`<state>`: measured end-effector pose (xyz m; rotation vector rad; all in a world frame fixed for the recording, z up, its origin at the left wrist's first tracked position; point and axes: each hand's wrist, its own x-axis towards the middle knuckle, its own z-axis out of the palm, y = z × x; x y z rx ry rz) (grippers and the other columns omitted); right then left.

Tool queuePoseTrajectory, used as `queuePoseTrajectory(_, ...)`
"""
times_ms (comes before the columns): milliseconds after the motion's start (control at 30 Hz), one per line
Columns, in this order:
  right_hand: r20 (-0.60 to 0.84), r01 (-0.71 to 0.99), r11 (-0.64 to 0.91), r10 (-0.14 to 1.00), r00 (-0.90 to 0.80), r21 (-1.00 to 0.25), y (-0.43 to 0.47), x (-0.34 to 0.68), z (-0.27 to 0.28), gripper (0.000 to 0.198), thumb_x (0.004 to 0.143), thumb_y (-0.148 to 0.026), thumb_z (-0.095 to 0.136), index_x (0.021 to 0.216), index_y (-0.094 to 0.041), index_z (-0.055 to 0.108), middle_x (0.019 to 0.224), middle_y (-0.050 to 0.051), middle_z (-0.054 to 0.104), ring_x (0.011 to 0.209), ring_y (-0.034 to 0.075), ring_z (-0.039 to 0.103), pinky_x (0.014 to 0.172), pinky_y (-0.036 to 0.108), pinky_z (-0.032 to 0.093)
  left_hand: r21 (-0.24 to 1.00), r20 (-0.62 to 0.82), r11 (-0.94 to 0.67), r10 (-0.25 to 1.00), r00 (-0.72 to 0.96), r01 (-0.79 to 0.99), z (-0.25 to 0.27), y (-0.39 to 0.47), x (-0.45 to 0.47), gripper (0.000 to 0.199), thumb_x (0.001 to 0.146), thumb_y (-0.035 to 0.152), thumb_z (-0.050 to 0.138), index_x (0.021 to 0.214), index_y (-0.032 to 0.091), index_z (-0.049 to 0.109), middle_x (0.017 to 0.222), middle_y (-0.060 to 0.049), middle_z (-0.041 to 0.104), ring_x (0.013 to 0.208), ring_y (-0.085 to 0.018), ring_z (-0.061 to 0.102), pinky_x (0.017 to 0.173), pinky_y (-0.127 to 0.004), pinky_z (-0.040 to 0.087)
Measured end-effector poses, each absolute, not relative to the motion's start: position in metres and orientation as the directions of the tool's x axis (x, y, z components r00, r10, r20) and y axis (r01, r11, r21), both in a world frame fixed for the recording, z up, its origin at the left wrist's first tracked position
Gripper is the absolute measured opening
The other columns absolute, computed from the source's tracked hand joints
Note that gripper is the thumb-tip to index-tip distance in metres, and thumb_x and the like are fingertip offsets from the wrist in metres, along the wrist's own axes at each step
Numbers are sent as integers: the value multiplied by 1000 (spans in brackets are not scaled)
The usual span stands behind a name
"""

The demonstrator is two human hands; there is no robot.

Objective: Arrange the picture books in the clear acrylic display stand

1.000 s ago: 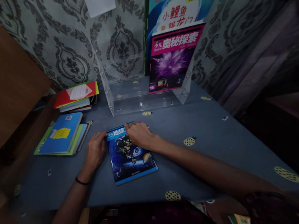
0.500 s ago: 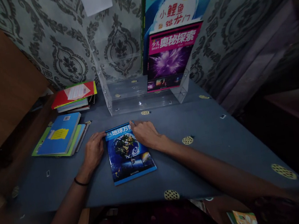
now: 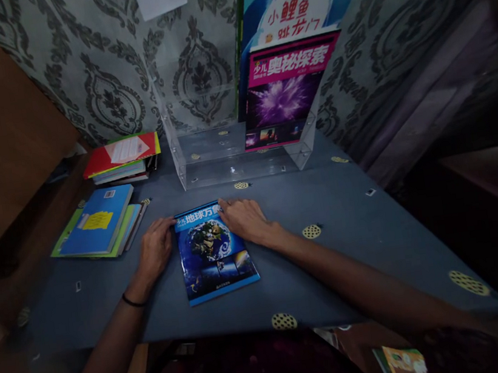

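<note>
A blue book (image 3: 214,267) with a picture of the Earth on its cover lies face up in front of me, its top pointing away. At its upper left corner, my left hand (image 3: 156,246) has curled fingers gripping the edge. My right hand (image 3: 246,218) is closed over the upper right corner, covering the end of the white title. Beyond the book stands a clear acrylic rack (image 3: 232,169). On the rack's right side a purple and pink book (image 3: 281,101) leans in front of a larger teal book (image 3: 294,12).
Two piles of books are on the left of the table (image 3: 353,246): a blue book (image 3: 97,221) tops the nearer, a red one (image 3: 120,154) the farther. A patterned wall stands behind. Below the front edge at right, another book (image 3: 405,365) shows.
The right hand has shifted slightly to the right along the book's top corner, showing a little more of the title. The whole view has tilted slightly; the book stays in place.
</note>
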<state>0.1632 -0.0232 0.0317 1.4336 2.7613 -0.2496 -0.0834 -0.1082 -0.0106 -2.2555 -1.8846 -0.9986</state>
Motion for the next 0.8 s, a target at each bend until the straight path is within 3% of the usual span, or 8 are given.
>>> queuePoseTrajectory(200, -41, 700, 694, 705, -708, -172, -9, 190, 31, 38, 108, -29, 33, 136, -22, 58, 116, 10, 72, 97, 23, 68, 72, 29, 42, 363, 461, -234, 886, 45, 902, -9, -108, -83, 33, 90, 12, 41, 101, 21, 71, 110, -8, 77, 103, -23, 70, 98, -41, 55)
queuePoseTrajectory(333, -9, 627, 764, 634, -774, -151, 1, 206, 26, 43, 104, -21, 41, 144, -25, 55, 113, 9, 69, 92, 21, 63, 70, 28, 38, 369, 453, -235, 890, 47, 899, -9, -108, -84, 32, 90, 13, 42, 101, 22, 71, 112, -8, 76, 105, -24, 70, 98, -42, 55)
queuePoseTrajectory(500, 20, 589, 791, 600, -800, -168, 5, 217, 20, 47, 98, -13, 45, 141, -27, 61, 102, 7, 65, 83, 18, 56, 67, 28, 34, 364, 462, -234, 886, 43, 902, -9, -108, -83, 31, 91, 14, 41, 100, 21, 71, 111, -9, 76, 104, -24, 70, 96, -40, 56)
queuePoseTrajectory(800, 149, 477, 854, 510, -847, -209, 0, 233, 0, 48, 97, -11, 47, 137, -31, 64, 100, 6, 61, 84, 18, 51, 71, 26, 37, 360, 460, -243, 886, 56, 901, -4, -110, -81, 31, 90, 14, 41, 101, 19, 70, 109, -10, 76, 103, -23, 70, 97, -39, 55)
